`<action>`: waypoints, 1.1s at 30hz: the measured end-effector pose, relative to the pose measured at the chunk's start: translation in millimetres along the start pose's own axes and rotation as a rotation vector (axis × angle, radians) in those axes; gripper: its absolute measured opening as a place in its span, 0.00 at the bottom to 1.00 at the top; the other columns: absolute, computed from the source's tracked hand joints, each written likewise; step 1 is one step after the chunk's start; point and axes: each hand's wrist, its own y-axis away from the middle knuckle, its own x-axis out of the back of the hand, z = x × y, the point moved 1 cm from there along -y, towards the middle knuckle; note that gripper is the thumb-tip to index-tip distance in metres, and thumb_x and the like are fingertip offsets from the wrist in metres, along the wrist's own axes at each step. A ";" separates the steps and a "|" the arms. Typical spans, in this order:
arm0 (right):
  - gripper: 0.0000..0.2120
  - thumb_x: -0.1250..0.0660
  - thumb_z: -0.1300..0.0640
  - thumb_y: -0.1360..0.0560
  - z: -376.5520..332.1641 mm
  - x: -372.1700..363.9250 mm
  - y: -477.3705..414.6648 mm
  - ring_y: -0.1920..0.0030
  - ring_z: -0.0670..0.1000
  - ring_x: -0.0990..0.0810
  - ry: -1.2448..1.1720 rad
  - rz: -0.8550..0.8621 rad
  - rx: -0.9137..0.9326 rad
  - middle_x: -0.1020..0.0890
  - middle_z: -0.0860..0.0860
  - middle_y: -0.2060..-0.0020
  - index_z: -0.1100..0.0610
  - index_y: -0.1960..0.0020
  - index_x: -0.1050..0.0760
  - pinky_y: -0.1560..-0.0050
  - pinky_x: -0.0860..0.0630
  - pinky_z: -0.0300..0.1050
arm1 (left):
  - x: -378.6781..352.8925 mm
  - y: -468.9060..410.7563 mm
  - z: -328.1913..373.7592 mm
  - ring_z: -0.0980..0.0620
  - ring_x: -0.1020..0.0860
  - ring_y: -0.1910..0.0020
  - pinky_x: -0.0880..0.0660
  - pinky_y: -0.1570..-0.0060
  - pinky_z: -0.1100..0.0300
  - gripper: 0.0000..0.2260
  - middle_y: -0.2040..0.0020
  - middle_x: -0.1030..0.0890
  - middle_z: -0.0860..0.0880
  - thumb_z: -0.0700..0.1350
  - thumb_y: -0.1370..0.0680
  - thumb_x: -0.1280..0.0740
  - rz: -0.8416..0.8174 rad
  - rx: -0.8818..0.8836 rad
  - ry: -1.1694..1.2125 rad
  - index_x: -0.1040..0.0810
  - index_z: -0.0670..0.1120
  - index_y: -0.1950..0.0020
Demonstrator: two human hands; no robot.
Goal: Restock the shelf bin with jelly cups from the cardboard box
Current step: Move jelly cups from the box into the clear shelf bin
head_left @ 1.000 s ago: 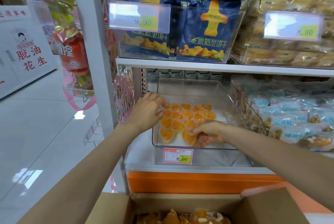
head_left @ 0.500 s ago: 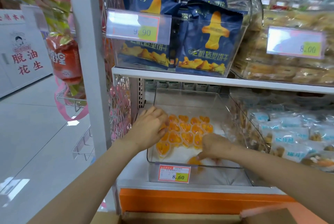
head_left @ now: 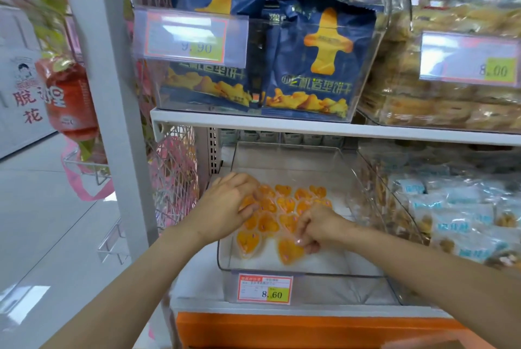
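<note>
1. Looking down into the clear shelf bin [head_left: 363, 272]: the 8.60 price tag [head_left: 263, 289] is clipped to its front wall at 6 o'clock.
2. Two front jelly cups [head_left: 248, 241] lie apart from the rest, nearest the front wall. They are heart-shaped, lying flat, tips toward 6 o'clock, long axis 12–6.
3. Right hand [head_left: 318, 228]: fingers curled, fingertips [head_left: 299, 241] on the 1 o'clock edge of the right-side front cup. Actual pinch or just contact: cannot tell.
4. Left hand [head_left: 228, 205]: fingers relaxed, laid on top of cups at the cluster's 9 o'clock edge, gripping nothing.
5. Jelly cup cluster [head_left: 284, 205]: single layer, mid-bin, between both hands and spreading toward 12 o'clock. Heart directions there are too blurred to call.
6. Blue biscuit bags [head_left: 318, 61] stand upright on the shelf above, at 12 o'clock.
</note>
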 end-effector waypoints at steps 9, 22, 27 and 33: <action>0.10 0.31 0.72 0.29 -10.3 -23.6 -7.3 0.75 0.53 0.23 -0.289 0.175 -0.200 0.23 0.56 0.76 0.65 0.68 0.26 0.63 0.20 0.48 | 3.2 -0.5 2.6 0.52 0.33 0.34 0.36 0.37 0.56 0.16 0.36 0.28 0.52 0.54 0.24 0.43 -0.042 0.031 -0.008 0.23 0.49 0.43; 0.12 0.31 0.71 0.30 -16.1 -33.0 -11.7 0.69 0.57 0.20 -0.026 0.193 -0.148 0.22 0.60 0.70 0.61 0.69 0.29 0.56 0.20 0.53 | 3.3 0.2 4.1 0.54 0.35 0.33 0.40 0.37 0.60 0.11 0.35 0.30 0.53 0.50 0.21 0.39 -0.035 0.004 -0.064 0.25 0.50 0.40; 0.11 0.28 0.65 0.29 -15.3 -24.7 -7.1 0.71 0.54 0.21 0.036 0.183 -0.109 0.21 0.59 0.70 0.61 0.67 0.27 0.64 0.19 0.47 | 5.1 0.0 4.4 0.54 0.34 0.34 0.40 0.37 0.60 0.11 0.35 0.29 0.53 0.49 0.21 0.38 -0.041 0.003 -0.055 0.24 0.50 0.41; 0.09 0.28 0.57 0.29 -28.3 11.2 28.3 0.75 0.44 0.23 0.249 0.289 0.186 0.21 0.47 0.73 0.51 0.65 0.26 0.73 0.25 0.37 | 18.3 0.0 15.8 0.49 0.31 0.37 0.33 0.38 0.51 0.09 0.39 0.26 0.49 0.46 0.22 0.36 -0.043 -0.004 -0.029 0.23 0.47 0.43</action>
